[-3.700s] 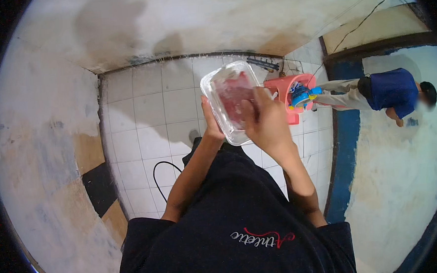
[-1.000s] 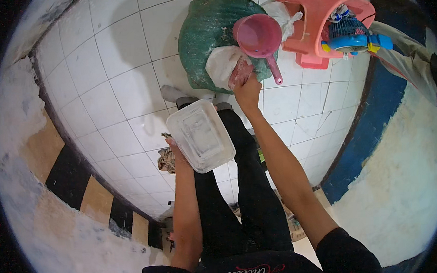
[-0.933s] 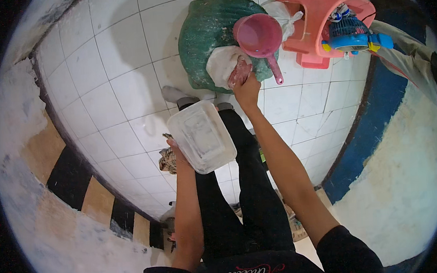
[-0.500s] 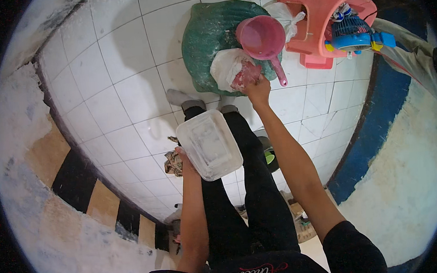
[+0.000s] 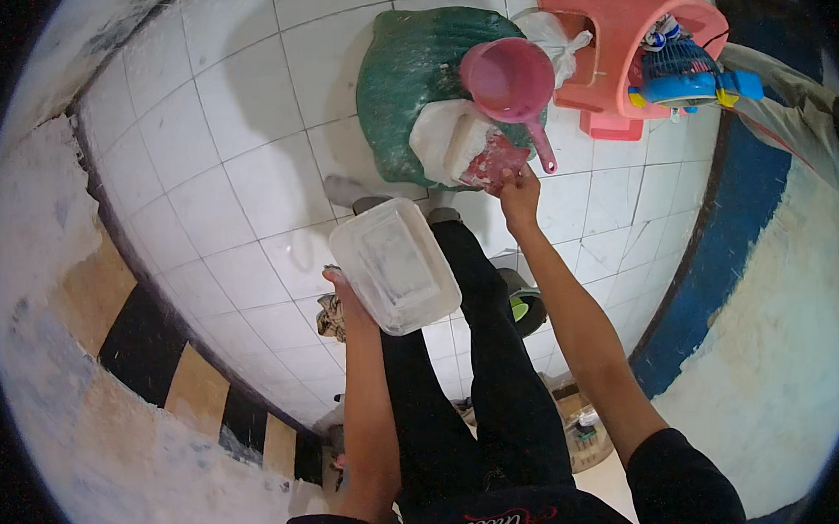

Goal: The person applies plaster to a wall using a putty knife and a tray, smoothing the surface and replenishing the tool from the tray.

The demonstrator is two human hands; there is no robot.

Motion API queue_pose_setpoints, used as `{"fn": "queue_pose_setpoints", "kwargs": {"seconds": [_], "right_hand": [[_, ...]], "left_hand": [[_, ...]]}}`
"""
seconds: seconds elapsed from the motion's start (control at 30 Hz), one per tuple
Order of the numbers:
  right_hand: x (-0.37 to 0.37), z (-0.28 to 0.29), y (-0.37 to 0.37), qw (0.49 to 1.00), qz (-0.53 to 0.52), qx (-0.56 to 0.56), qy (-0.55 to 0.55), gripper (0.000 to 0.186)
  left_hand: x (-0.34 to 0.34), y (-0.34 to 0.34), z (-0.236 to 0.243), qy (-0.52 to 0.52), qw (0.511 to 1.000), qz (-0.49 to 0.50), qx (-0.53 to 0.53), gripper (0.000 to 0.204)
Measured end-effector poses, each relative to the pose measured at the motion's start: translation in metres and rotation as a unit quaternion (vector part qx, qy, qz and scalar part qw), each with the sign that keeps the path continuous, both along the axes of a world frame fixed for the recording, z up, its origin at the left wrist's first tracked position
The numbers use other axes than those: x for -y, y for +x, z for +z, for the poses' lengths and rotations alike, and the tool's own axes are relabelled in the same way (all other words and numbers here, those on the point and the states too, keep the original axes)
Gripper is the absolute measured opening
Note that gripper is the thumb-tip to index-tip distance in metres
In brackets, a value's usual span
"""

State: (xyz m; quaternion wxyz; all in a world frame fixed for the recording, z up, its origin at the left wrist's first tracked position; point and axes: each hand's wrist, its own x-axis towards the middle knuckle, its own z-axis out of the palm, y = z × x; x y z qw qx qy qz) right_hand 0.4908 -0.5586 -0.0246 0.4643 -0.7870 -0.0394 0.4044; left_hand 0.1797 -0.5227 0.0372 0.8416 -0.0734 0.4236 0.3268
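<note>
My left hand grips the left edge of a translucent rectangular plastic container, held over my legs with whitish smears on it. My right hand is closed on the near end of a flat red plastic scoop. White powdery material lies on that scoop, right at the white heap, which rests on a green plastic sheet. Whether the heap sits in a bag cannot be told. Beside it, a pink dipper stands with its handle pointing toward me.
A pink plastic chair bearing a blue fan is at the far right, a knotted white plastic bag beside it. A dark bucket stands right of my legs. A crumpled patterned cloth lies left. Walls rise on both sides.
My right hand has shifted slightly right and nearer, and the red scoop now carries a white lump. The container in my left hand has moved slightly left and up in view.
</note>
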Motion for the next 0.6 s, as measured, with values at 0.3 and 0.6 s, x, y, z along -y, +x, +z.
{"fn": "queue_pose_setpoints", "kwargs": {"seconds": [0.3, 0.6], "right_hand": [[-0.013, 0.044, 0.004, 0.999, 0.042, -0.024, 0.019, 0.022], [-0.04, 0.185, 0.013, 0.989, 0.147, -0.019, 0.028, 0.027]], "left_hand": [[-0.011, -0.014, 0.001, 0.022, 0.998, 0.012, -0.052, 0.127], [-0.074, 0.04, -0.011, 0.123, 0.988, -0.025, -0.086, 0.128]]}}
